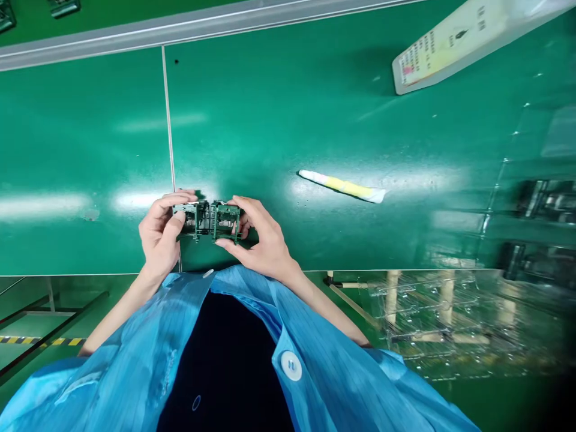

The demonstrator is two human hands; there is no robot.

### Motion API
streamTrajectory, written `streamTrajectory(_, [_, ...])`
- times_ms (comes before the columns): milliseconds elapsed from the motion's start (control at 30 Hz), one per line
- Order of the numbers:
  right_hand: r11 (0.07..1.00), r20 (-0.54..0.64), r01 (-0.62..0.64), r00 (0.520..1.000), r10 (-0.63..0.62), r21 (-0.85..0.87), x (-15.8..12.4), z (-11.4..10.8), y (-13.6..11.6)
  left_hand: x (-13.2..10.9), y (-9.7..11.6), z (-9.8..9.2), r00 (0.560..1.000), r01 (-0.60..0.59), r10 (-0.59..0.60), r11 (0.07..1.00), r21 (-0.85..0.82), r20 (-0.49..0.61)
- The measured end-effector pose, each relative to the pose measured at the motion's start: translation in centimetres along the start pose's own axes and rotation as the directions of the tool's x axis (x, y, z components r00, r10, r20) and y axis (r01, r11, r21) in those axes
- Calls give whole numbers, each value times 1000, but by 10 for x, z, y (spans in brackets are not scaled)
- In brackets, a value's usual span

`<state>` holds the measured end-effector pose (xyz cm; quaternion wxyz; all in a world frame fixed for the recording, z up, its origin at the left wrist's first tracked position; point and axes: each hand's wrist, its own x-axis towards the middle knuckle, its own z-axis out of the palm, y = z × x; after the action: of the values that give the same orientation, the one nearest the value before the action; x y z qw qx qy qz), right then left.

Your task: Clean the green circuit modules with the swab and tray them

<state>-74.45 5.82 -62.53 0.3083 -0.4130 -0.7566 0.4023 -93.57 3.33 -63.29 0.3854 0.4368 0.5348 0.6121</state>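
Near the front edge of the green table (252, 138), my left hand (159, 231) is closed around a small dark-green frame-like part (192, 219), with the thumb on its near face. My right hand (261, 237) pinches a similar dark-green frame part (226, 222) between thumb and fingers. The two parts sit side by side with thin dark pieces between them; whether they are joined I cannot tell. To the right lies a thin white and yellow tube (342, 185), apart from both hands.
A pale plastic bottle (445, 45) with a printed label stands at the back right. Clear plastic trays (450, 324) show below the table's right front edge. Blurred dark parts (549, 201) are at the far right. A grey rail (216, 24) runs along the back.
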Motion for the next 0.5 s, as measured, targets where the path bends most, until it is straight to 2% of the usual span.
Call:
streamTrajectory(133, [997,-37,-48,998,46,-66,-4,-4,-9,-3,16,-8,994,-82,73,989,122,77])
streamTrajectory(233, [988,-106,41,993,-57,-148,-4,-12,-27,-2,39,-6,977,-154,132,980,126,170])
streamTrajectory(367, [952,-189,181,955,-230,-246,-1,-23,-52,5,67,10,942,-63,48,997,34,331])
streamTrajectory(500, [924,-245,229,919,-309,-308,2,-27,-59,11,78,27,938,42,-26,998,-38,346])
